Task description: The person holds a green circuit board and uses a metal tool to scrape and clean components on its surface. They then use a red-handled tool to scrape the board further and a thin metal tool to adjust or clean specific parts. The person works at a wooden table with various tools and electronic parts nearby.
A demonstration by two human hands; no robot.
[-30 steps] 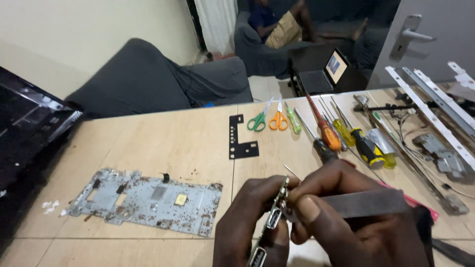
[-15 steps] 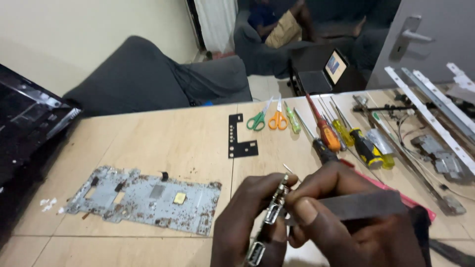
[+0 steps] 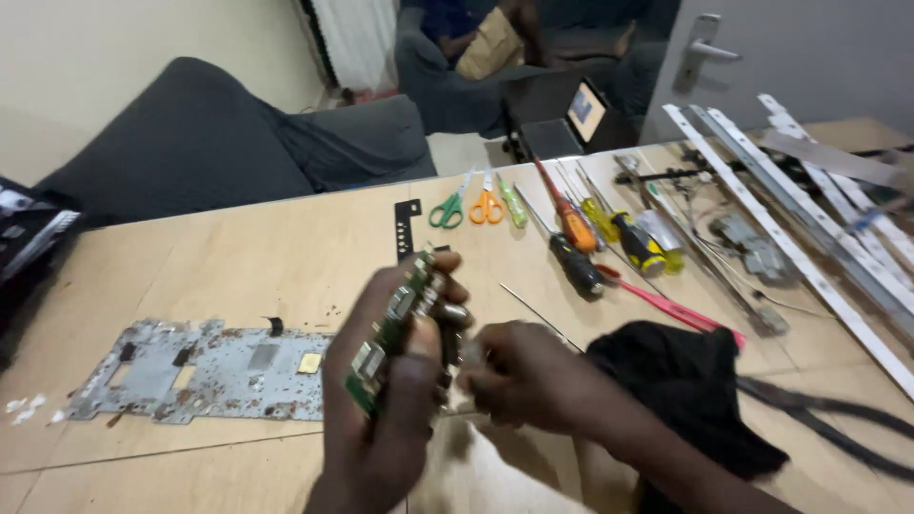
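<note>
My left hand (image 3: 386,409) grips a narrow green circuit board (image 3: 390,328) with metal ports, held upright on its edge above the wooden table (image 3: 238,266). My right hand (image 3: 528,376) is beside it, fingers curled near the board's lower part; what they pinch is blurred and I cannot tell. A black sleeve (image 3: 695,390) covers that wrist. On the table to the left lies a flat grey metal plate (image 3: 200,371) with rust spots.
Green and orange scissors (image 3: 466,205), several screwdrivers (image 3: 581,233), a black bracket (image 3: 407,228) and long metal strips (image 3: 809,219) lie across the far and right table. A dark laptop (image 3: 24,247) sits at the left edge. A grey sofa (image 3: 238,138) stands behind.
The view has shifted, so the hands sit more to the middle. The flat tool seen in my right hand earlier no longer shows. The board is raised higher in my left hand.
</note>
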